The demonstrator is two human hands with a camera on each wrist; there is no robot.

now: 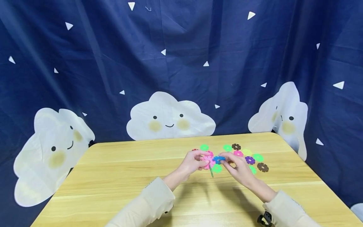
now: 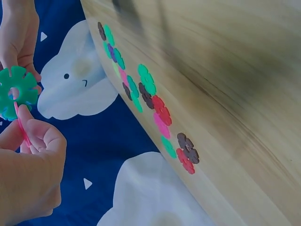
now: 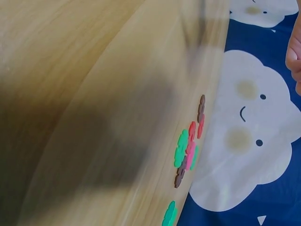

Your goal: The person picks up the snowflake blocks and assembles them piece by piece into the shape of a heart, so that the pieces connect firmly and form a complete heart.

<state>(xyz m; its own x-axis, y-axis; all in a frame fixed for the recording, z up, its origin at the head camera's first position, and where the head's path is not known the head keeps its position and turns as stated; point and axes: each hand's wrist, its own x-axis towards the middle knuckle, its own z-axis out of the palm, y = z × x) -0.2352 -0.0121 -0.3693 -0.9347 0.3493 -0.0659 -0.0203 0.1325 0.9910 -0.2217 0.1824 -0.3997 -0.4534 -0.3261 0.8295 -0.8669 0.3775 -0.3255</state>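
Note:
Both hands are raised above the table. My left hand [image 1: 191, 163] pinches a pink notched flower disc [image 1: 209, 161] between thumb and fingers. A green notched disc [image 2: 27, 92] is joined to it, hanging edge-on below the pink one in the head view and face-on in the left wrist view. My right hand [image 1: 241, 168] pinches a blue notched disc [image 1: 218, 160] beside the pink disc's right edge; whether their slots are engaged cannot be told. In the right wrist view only part of a hand [image 3: 295, 56] shows at the right edge.
Loose notched discs lie on the wooden table [image 1: 136, 167] behind and right of the hands, among them a purple disc [image 1: 250, 160], a brown disc [image 1: 262, 167] and a yellow disc [image 1: 247, 153]. A dark blue curtain [image 1: 181, 63] with white clouds hangs behind the table.

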